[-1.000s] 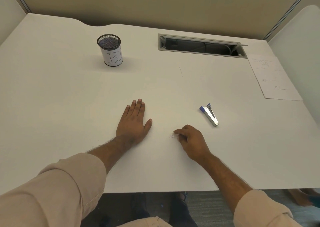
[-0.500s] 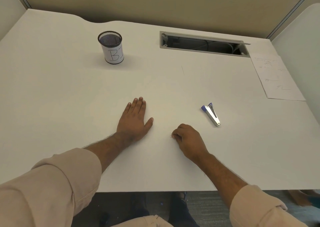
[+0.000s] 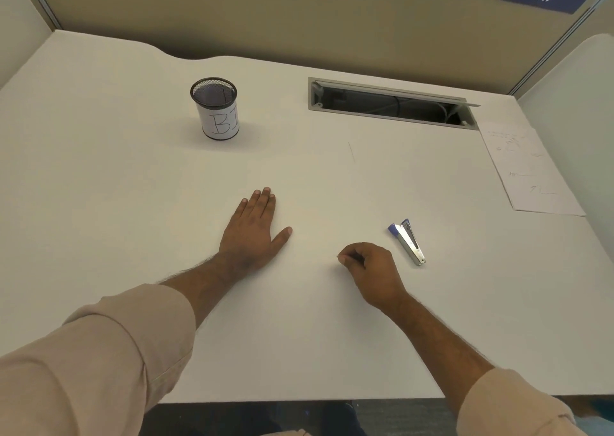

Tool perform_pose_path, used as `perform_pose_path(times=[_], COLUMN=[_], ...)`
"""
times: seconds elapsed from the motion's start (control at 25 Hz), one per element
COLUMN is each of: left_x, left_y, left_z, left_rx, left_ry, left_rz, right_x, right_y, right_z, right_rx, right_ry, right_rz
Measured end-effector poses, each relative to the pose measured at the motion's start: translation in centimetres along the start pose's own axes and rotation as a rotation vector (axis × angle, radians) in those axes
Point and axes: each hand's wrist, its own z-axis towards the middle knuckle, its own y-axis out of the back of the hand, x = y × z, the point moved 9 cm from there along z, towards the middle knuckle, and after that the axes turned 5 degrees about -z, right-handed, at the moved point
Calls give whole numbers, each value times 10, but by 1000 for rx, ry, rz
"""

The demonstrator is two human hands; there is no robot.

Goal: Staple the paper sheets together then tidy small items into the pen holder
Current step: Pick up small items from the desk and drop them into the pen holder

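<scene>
Head view: stapler (image 3: 408,243) near desk (image 3: 99,176) right edge, long axis diagonal, blue end toward far edge; papers (image 3: 528,169) at far-right corner, pen holder (image 3: 216,110) far left. Left hand (image 3: 252,233) flat, fingers spread; right hand (image 3: 372,269) beside stapler, fingers curled closed, pinching something too small to tell.

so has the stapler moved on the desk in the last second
No. The stapler lies at the same spot and angle relative to the cable slot and the paper sheets; only the camera shifted.

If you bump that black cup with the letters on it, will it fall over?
Probably not easily. The pen holder stands upright on a flat round base on the desk. It is mesh and looks nearly empty, so likely light: a push would probably slide it. On its side, it could roll.
</scene>
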Motion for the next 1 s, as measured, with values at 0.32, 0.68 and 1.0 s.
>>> perform_pose_path(times=[0.32,0.68,1.0], left_x=[35,40,40], left_y=[14,24,26], left_z=[41,55,57], left_rx=[-9,-82,-134], left_ry=[75,49,44], left_rz=[11,-21,-51], right_x=[54,198,280], right_y=[23,27,-34], right_z=[66,175,248], right_rx=[-81,-141,-31], right_ry=[-14,203,387], right_rz=[232,289,152])
